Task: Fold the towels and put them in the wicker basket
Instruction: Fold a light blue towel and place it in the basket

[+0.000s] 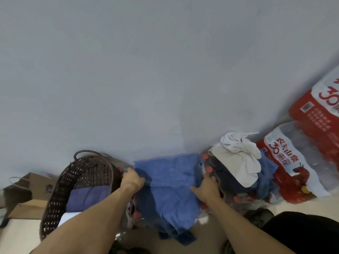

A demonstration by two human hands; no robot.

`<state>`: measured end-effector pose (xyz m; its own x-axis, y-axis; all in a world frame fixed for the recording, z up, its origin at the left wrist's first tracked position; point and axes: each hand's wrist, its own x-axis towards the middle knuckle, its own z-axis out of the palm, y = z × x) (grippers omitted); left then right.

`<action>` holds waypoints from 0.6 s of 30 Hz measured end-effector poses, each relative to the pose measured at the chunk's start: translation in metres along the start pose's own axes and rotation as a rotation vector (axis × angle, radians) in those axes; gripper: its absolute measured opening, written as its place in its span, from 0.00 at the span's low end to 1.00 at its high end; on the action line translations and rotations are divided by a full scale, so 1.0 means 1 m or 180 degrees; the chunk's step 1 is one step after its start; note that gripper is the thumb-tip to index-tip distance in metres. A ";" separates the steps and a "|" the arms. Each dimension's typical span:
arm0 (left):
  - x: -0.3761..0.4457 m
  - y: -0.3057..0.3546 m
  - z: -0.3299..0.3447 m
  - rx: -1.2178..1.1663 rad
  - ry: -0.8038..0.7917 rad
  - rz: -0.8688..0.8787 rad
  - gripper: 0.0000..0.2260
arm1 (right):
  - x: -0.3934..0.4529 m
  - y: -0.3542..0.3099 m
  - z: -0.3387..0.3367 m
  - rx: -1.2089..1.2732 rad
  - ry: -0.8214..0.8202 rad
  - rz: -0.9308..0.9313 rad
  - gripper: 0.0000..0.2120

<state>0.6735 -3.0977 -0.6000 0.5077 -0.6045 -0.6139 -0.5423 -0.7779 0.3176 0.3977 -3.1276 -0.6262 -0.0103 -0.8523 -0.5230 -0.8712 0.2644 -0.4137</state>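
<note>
Two bare hands work a blue towel (170, 182) spread at about 6 o'clock in the head view, just below the base of the grey wall (146, 70). Left hand (132, 181) sits at the towel's 9 o'clock edge, fingers curled over and pinching the cloth there. Right hand (207, 189) lies at the towel's 3 o'clock edge, fingers closed on the fabric with the thumb pointing toward 9 o'clock across the cloth. Between the hands the towel is fairly flat; its near end hangs down in loose folds toward 6 o'clock, over a shrink-wrapped pack of bottles with reddish caps (208, 168) that shows at both sides of the cloth.

At 8 o'clock from the towel stands the wicker basket (60, 195), dark brown, tilted, with a loop handle at its far rim. Inside it lies a folded purple-blue towel (86, 197), and a white one (70, 217) just nearer the camera; how that one is folded cannot be told.

At 3 o'clock from the blue towel, a heap of unfolded towels (240, 162) rests on another pack of bottles: white and cream cloth on top, darker blue cloth under and beside it. Further toward 3 o'clock lean two red-and-white printed water packs (286, 162). Brown paper bags (27, 187) lie on the floor at 9 o'clock, beyond the basket
</note>
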 end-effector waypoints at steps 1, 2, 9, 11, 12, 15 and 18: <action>-0.008 0.000 0.004 -0.0043 0.0027 -0.0041 0.29 | -0.001 0.000 0.000 -0.0073 -0.0007 -0.0028 0.29; -0.016 -0.001 0.010 -0.0134 0.0074 -0.0112 0.29 | -0.003 -0.001 0.000 -0.0108 -0.0002 -0.0079 0.24; -0.084 -0.027 0.063 -0.0932 0.0406 -0.1156 0.26 | -0.009 -0.003 -0.009 0.0772 0.0286 0.0142 0.18; -0.096 -0.029 0.074 -0.1225 0.0664 -0.1296 0.26 | -0.011 0.001 -0.011 0.0940 0.0424 0.0199 0.18; -0.100 -0.031 0.079 -0.1403 0.0706 -0.1282 0.26 | -0.012 0.004 -0.011 0.1089 0.0521 0.0205 0.17; -0.106 -0.037 0.089 -0.1749 0.0644 -0.1016 0.23 | -0.018 0.006 -0.015 0.1622 0.0638 0.0120 0.13; -0.106 -0.039 0.086 -0.1587 0.0553 -0.0846 0.13 | -0.021 0.004 -0.018 0.2113 0.0123 0.0050 0.08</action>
<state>0.5829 -2.9886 -0.6092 0.7081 -0.3644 -0.6049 -0.0226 -0.8678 0.4963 0.3857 -3.1166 -0.6038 -0.0488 -0.8583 -0.5108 -0.3837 0.4883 -0.7838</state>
